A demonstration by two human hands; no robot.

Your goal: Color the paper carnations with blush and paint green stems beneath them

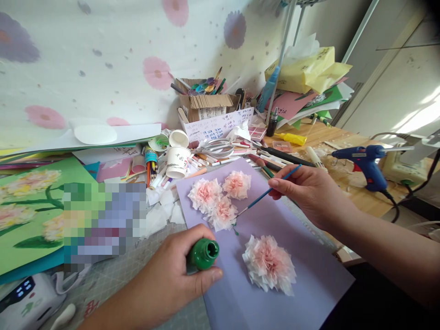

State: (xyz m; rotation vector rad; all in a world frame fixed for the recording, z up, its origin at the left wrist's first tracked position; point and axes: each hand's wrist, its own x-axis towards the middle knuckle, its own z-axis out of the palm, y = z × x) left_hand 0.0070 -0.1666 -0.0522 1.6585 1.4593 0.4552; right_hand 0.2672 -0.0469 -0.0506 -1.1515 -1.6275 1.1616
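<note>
My left hand [172, 270] is closed around a small open bottle of green paint [202, 255], its mouth tilted toward me. In my right hand [302, 190] a thin blue paintbrush [257, 199] is pinched between thumb and fingers. Its tip is at a short green paint stroke [236, 229] on a lilac sheet of paper [275, 220]. Three pink-and-white tissue paper flowers [205, 194] are clustered on the upper part of the sheet. A larger tissue flower [270, 265] lies lower on it, nearer to me.
At the left lies a green sheet with flowers [20, 192]. Paper cups [178, 161], pens and a cardboard box [206, 104] crowd the back. A blue glue gun [367, 160] stands at the right beside stacked papers [299, 103]. A white device [29, 298] sits at the lower left.
</note>
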